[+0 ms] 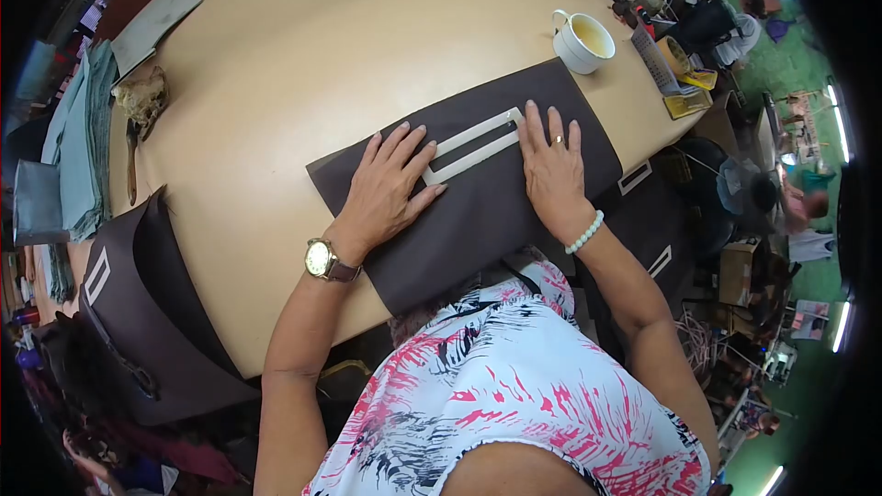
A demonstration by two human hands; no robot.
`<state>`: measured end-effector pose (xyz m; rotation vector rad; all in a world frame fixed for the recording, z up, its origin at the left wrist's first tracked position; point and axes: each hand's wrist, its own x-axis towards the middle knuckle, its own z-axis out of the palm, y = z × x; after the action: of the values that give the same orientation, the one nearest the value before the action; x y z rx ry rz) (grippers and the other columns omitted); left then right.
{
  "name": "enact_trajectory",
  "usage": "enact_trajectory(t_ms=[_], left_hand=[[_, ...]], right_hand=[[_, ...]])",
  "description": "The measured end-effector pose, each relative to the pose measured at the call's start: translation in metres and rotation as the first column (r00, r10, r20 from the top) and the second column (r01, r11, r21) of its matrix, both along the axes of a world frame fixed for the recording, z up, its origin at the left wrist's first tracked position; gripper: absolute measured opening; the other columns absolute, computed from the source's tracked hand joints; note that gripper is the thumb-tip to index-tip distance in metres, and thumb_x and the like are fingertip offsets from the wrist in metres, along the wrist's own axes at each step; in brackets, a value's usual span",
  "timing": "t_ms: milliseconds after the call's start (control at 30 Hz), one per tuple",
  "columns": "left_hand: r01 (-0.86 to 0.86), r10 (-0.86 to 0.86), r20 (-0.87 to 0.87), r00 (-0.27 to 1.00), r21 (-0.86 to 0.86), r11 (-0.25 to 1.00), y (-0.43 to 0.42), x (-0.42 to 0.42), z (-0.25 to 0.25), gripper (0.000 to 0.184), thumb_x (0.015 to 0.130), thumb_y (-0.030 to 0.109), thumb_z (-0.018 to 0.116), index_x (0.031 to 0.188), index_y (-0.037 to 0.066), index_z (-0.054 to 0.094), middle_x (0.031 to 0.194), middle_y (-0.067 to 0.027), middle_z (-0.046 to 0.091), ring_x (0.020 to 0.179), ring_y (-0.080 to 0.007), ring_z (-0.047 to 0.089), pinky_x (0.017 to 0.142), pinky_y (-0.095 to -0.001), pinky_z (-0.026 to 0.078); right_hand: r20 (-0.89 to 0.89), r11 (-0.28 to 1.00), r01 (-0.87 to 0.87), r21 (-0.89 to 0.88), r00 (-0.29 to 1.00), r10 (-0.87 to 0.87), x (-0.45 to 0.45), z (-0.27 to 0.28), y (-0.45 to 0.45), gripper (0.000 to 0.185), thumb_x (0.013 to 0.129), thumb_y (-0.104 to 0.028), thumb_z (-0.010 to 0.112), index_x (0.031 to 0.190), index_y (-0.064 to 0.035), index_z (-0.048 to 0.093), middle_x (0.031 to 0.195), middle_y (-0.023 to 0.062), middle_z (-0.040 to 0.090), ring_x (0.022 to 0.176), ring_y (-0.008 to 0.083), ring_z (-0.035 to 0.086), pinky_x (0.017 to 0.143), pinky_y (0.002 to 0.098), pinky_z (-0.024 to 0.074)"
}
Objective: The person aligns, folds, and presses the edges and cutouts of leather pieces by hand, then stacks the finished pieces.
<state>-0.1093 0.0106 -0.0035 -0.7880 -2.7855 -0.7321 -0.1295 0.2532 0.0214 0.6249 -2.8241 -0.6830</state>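
Printed top (524, 377) faces frame (478, 133) between left grip (379, 191) and right grip (555, 171).

- The left hand (390, 179) is lying palm down on a dark sheet (478, 230), its thumb and fingertips touching the near left end of a pale rectangular frame (475, 134).
- The right hand (554, 165) is lying flat on the same sheet, its fingers touching the frame's other end.
- A watch (320, 259) is circling the left wrist; a beaded bracelet (585, 232) is circling the right.
- The sheet is resting on a wooden-toned table (276, 55), its near edge reaching the person's patterned top (524, 386).
- A white cup (576, 57) is standing just beyond the sheet, holding yellowish liquid.
- Another dark sheet bearing a pale frame (96, 274) is drooping over the table's left edge.
- Grey-green cloths (87, 147) are lying stacked at far left.
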Motion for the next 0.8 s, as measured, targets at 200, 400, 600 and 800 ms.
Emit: enact_trajectory(t_ms=[200, 400, 600, 800], left_hand=[[0.002, -0.002, -0.015, 1.000, 0.015, 1.000, -0.001, 0.000, -0.003, 0.050, 0.084, 0.033, 0.060, 0.124, 0.006, 0.049, 0.135, -0.0137, 0.041, 0.128, -0.0324, 0.034, 0.105, -0.0487, 0.026], [0.001, -0.001, -0.012, 1.000, 0.005, 1.000, 0.000, 0.000, -0.002, 0.051, 0.084, 0.035, 0.060, 0.124, 0.006, 0.049, 0.134, -0.0138, 0.042, 0.127, -0.0326, 0.034, 0.105, -0.0487, 0.025], [-0.001, 0.001, -0.016, 1.000, 0.005, 1.000, 0.000, 0.000, 0.000, 0.051, 0.083, 0.036, 0.060, 0.124, 0.005, 0.050, 0.134, -0.0142, 0.042, 0.127, -0.0329, 0.035, 0.105, -0.0488, 0.025], [-0.005, 0.005, 0.004, 1.000, 0.026, 1.000, 0.001, 0.000, 0.002, 0.062, 0.085, 0.033, 0.058, 0.135, 0.004, 0.035, 0.136, -0.0148, 0.039, 0.128, -0.0320, 0.034, 0.106, -0.0477, 0.024]], right_hand=[[-0.020, 1.000, 0.007, 0.020, 1.000, -0.007, -0.014, -0.001, 0.005, 0.052, 0.083, -0.016, 0.052, 0.131, 0.0011, 0.041, 0.141, 0.0128, 0.029, 0.124, 0.0337, 0.033, 0.102, 0.0511, 0.0264], [0.026, 0.989, 0.014, 0.147, 0.999, -0.018, -0.028, -0.001, 0.017, 0.063, 0.084, -0.017, 0.051, 0.141, -0.0154, 0.026, 0.146, 0.0096, 0.020, 0.130, 0.0339, 0.028, 0.106, 0.0522, 0.0187], [0.041, 0.975, -0.069, 0.209, 0.997, 0.062, -0.025, 0.006, 0.019, 0.066, 0.084, -0.015, 0.050, 0.143, -0.0207, 0.022, 0.147, 0.0086, 0.020, 0.130, 0.0343, 0.028, 0.107, 0.0525, 0.0156], [0.055, 0.976, -0.144, 0.166, 0.989, 0.136, -0.019, 0.004, 0.012, 0.066, 0.084, -0.017, 0.051, 0.143, -0.0196, 0.023, 0.146, 0.0086, 0.023, 0.129, 0.0339, 0.028, 0.108, 0.0525, 0.0152]])
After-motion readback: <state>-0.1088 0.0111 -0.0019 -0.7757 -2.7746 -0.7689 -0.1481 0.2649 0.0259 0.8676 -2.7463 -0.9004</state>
